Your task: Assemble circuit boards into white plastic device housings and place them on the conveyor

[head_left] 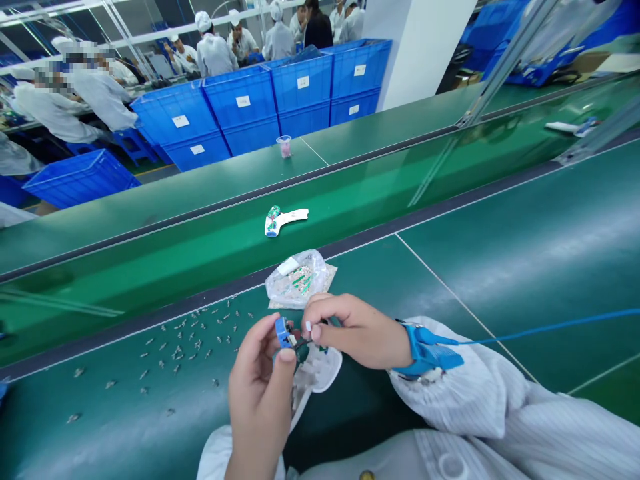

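Observation:
My left hand [260, 377] is closed around a small blue-rimmed electronic module [283, 331] with dark wires, gripped between thumb and fingers. Just to its right, my right hand [357, 330] pinches a small white connector [309, 327] at the module's wires. Under both hands is a white plastic housing half [327, 373], partly covered by them; whether it touches the left hand I cannot tell. A blue wrist strap [430, 350] with a cord circles my right wrist. Beyond the hands lies a clear plastic bag [300, 280] of small green and pale parts.
Many small metal screws [195, 343] lie scattered left of my hands. On the green conveyor belt [360, 193] ahead rests a white handle-shaped housing [286, 220] with a green board. A plastic cup [285, 147] stands across the belt; stacked blue bins [240, 103] and several people are behind.

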### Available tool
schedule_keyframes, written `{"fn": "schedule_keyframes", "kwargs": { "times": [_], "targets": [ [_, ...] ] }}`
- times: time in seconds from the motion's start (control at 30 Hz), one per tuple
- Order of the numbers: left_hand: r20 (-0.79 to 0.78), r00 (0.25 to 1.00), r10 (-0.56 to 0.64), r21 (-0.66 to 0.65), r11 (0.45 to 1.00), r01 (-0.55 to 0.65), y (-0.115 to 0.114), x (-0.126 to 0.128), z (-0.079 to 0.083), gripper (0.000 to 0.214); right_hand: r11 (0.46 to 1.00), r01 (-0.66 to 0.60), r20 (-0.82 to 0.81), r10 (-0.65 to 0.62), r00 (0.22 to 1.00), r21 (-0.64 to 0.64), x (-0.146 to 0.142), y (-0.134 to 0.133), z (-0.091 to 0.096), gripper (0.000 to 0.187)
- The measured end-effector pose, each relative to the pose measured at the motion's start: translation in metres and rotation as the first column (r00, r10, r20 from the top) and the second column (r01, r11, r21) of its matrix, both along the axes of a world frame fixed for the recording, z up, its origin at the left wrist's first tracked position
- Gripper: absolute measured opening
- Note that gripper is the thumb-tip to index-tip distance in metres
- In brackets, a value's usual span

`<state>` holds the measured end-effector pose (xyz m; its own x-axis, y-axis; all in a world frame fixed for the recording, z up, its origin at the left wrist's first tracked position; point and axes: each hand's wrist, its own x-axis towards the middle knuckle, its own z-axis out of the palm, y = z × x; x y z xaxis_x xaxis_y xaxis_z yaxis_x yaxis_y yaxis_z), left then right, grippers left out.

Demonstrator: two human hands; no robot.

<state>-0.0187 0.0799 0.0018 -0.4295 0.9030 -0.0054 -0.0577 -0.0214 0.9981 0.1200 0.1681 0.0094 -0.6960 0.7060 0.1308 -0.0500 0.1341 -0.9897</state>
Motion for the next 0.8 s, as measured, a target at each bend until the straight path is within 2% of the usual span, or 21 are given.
{"fn": "schedule_keyframes", "kwargs": {
  "times": [0.17, 0.23, 0.3, 0.37, 0.53, 0.63, 0.8],
  "targets": [
    [0.117, 0.992, -0.049, 0.019, 0.999, 0.047, 0.004, -0.005, -0.008, 0.027, 0.975, 0.075, -0.130, -0.103, 0.986, -0.208, -0.001, -0.002, -0.002, 0.015],
    [0.137, 0.988, -0.069, 0.050, 0.997, 0.063, 0.005, -0.004, -0.009, 0.025, 0.969, 0.086, -0.135, -0.120, 0.984, -0.233, -0.001, -0.003, 0.001, 0.014],
    [0.155, 0.982, -0.107, 0.078, 0.992, 0.095, 0.005, -0.002, -0.009, 0.024, 0.984, 0.101, -0.086, -0.115, 0.990, -0.150, 0.000, -0.003, 0.005, 0.015],
    [0.173, 0.978, -0.114, 0.079, 0.992, 0.102, 0.005, 0.000, -0.008, 0.024, 0.994, 0.111, -0.021, -0.111, 0.994, 0.002, 0.002, -0.003, 0.011, 0.016],
    [0.162, 0.982, -0.096, 0.020, 0.995, 0.094, 0.003, 0.002, -0.007, 0.028, 0.937, 0.133, 0.038, -0.153, 0.987, 0.322, 0.003, -0.004, 0.018, 0.019],
    [0.145, 0.983, -0.109, -0.008, 0.994, 0.112, 0.002, 0.001, -0.004, 0.031, 0.894, 0.130, 0.057, -0.170, 0.984, 0.428, 0.003, -0.005, 0.018, 0.020],
    [0.138, 0.980, -0.145, 0.004, 0.989, 0.146, 0.000, 0.000, -0.003, 0.028, 0.859, 0.117, 0.071, -0.175, 0.982, 0.499, 0.003, -0.007, 0.019, 0.020]
  ]
}}
